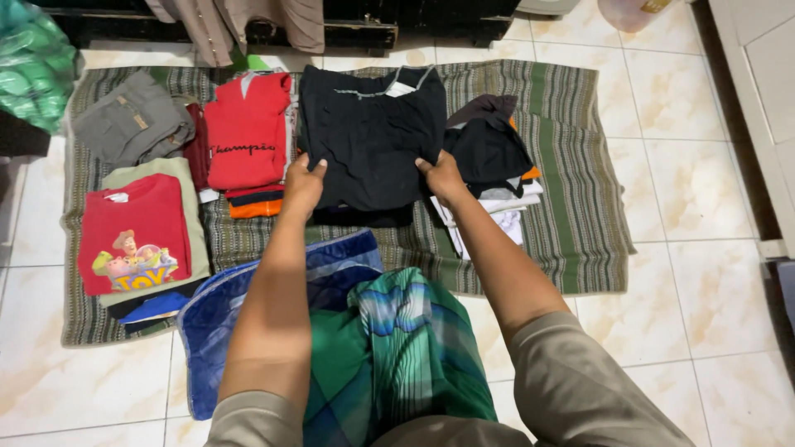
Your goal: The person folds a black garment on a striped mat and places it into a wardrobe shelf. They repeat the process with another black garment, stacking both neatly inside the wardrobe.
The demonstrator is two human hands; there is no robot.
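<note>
A folded black shirt (373, 132) lies in the middle of a striped green-and-brown mat (571, 165). My left hand (303, 184) grips its lower left corner and my right hand (440, 175) grips its lower right corner, both with fingers pinched on the cloth. Under the shirt's lower edge another dark garment shows. My legs are covered by a green checked cloth (397, 356), with a blue blanket (224, 306) under it.
Left of the black shirt are stacks of folded clothes: a red shirt (247, 132), a red cartoon-print shirt (132, 232), grey shorts (132, 120). A dark and white pile (489, 157) sits to the right. Cream floor tiles (687, 199) surround the mat; a green bag (33, 62) at far left.
</note>
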